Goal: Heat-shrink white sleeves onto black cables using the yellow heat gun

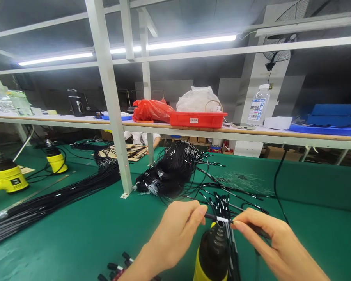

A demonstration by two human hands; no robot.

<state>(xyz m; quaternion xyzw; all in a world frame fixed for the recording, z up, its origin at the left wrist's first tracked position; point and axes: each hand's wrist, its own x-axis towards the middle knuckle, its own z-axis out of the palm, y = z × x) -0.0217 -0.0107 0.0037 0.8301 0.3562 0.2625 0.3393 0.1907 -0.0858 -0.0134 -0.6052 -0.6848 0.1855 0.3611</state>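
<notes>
Between my two hands a thin black cable [210, 216] is stretched, with a white sleeve [222, 219] around its middle. My left hand [178, 230] pinches the cable's left end, and my right hand [265, 234] pinches it just right of the sleeve. The sleeve sits right at the nozzle mouth of a yellow and black heat gun [213, 249] that stands upright below; whether they touch I cannot tell. Behind the nozzle lies a bunch of black cables with white marks [222, 203]. Several black cable ends [114, 267] lie by my left forearm.
A large heap of black cables [175, 168] lies mid-table beside a white post [112, 97]. More cables [61, 195] run left, near two other heat guns [10, 175]. The shelf holds a red tray [197, 120] and a bottle [259, 105]. A person [142, 137] sits opposite.
</notes>
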